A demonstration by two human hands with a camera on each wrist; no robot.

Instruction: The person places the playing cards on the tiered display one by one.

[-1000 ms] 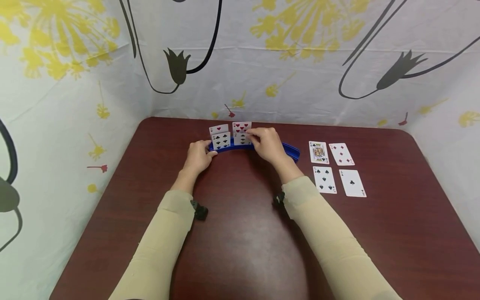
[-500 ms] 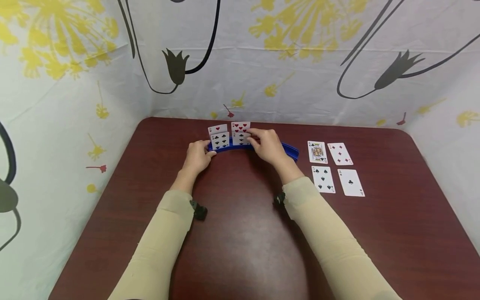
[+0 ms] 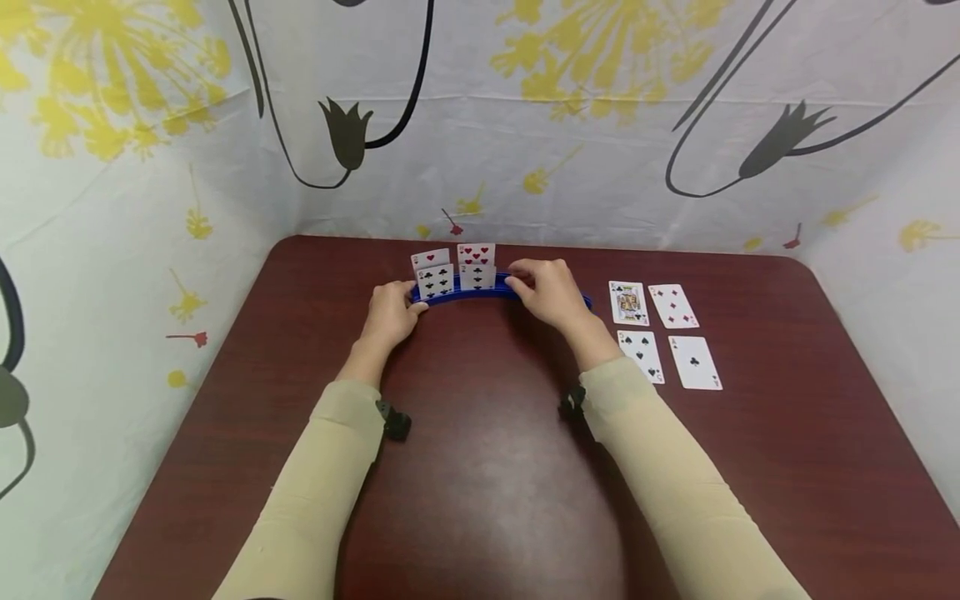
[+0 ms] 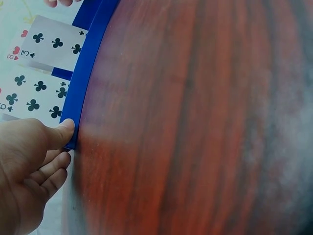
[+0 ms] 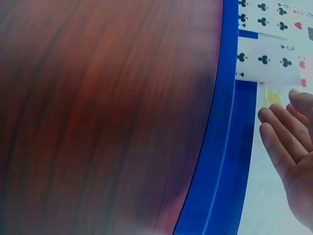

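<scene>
My left hand [image 3: 390,315] grips the left end of a curved blue card holder [image 4: 92,58], its thumb on the front edge. Two pairs of playing cards stand in the holder. At the left, the six of clubs [image 3: 436,282] is in front of the two of hearts [image 3: 430,259]. Beside them the three of clubs [image 5: 266,59] stands before the eight of hearts [image 3: 476,253]. Just right of that pair, my right hand [image 3: 551,292] hovers over the holder with loosely bent fingers and nothing in them; the right wrist view shows them apart from the cards.
Face up on the dark red wooden table [image 3: 480,467], right of the holder, lie the king of clubs [image 3: 628,302], five of diamonds [image 3: 673,307], five of spades [image 3: 636,348] and ace of clubs [image 3: 695,362]. A patterned white cloth [image 3: 427,167] hangs behind the table.
My right hand has let go of the three of clubs and moved a little to the right, away from the cards. The left hand keeps its grip on the holder.
</scene>
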